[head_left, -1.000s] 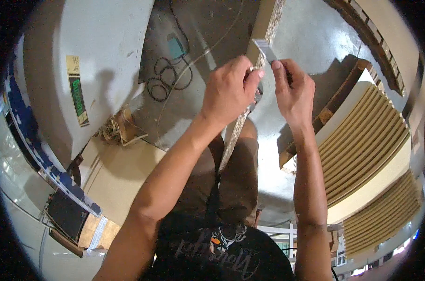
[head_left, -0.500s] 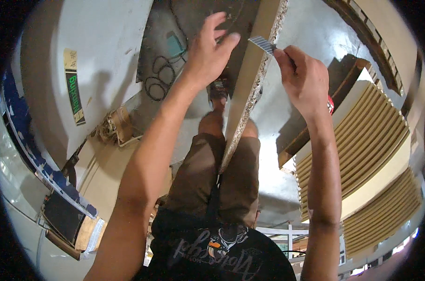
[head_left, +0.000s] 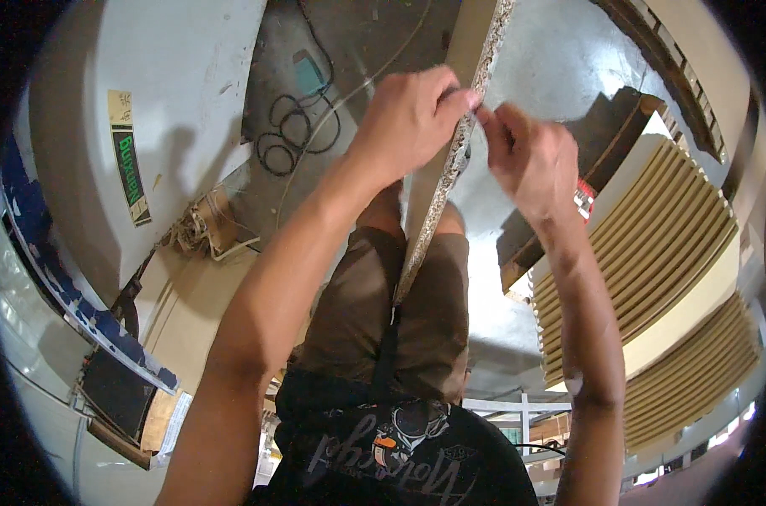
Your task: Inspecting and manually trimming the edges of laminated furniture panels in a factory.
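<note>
A light-coloured chipboard panel [head_left: 443, 190] stands on edge between my legs, its rough raw edge facing up. My left hand [head_left: 410, 122] is over the panel's left side, thumb and fingers pinched together at the raw edge. Just across the edge, my right hand [head_left: 530, 160] is closed too, its fingertips meeting those of the left. Whatever they pinch is hidden by the fingers; the small grey striped piece seen earlier in the right hand does not show now.
A large white panel [head_left: 163, 76] is on the left. On the floor lies a coiled dark cable [head_left: 294, 139] near a small teal object [head_left: 309, 76]. Stacked cream panels [head_left: 644, 253] stand to the right, with a dark wooden beam [head_left: 615, 126] beside them. Cardboard [head_left: 180, 312] lies at lower left.
My left hand has come right and down, from spread fingers to a pinch at the panel's edge. My right hand has shifted slightly left and down, and the grey striped piece has gone out of sight.
</note>
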The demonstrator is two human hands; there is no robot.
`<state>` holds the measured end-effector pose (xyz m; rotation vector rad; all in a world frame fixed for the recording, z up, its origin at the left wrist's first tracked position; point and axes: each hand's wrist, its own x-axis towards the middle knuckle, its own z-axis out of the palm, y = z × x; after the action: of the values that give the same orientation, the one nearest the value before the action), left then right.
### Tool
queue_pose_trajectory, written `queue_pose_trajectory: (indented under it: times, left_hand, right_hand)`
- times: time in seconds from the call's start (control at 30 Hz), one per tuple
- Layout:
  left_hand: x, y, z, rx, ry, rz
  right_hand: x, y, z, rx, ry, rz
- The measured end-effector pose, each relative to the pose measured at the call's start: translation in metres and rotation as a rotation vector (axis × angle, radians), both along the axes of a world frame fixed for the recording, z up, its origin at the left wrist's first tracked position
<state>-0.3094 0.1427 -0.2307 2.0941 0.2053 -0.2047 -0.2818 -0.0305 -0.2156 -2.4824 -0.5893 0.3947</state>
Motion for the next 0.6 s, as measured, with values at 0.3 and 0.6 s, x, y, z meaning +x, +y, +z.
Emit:
queue_pose_trajectory:
  times: [0.3,0.6]
  left_hand:
    - [-0.048,-0.004,0.007,-0.035,0.030,-0.054]
    - [-0.020,-0.010,0.014,0.080,-0.020,-0.041]
  right_hand:
    - [-0.043,-0.007,0.008,0.027,0.054,0.015]
    - [-0.023,-0.005,0.009,-0.034,-0.029,-0.037]
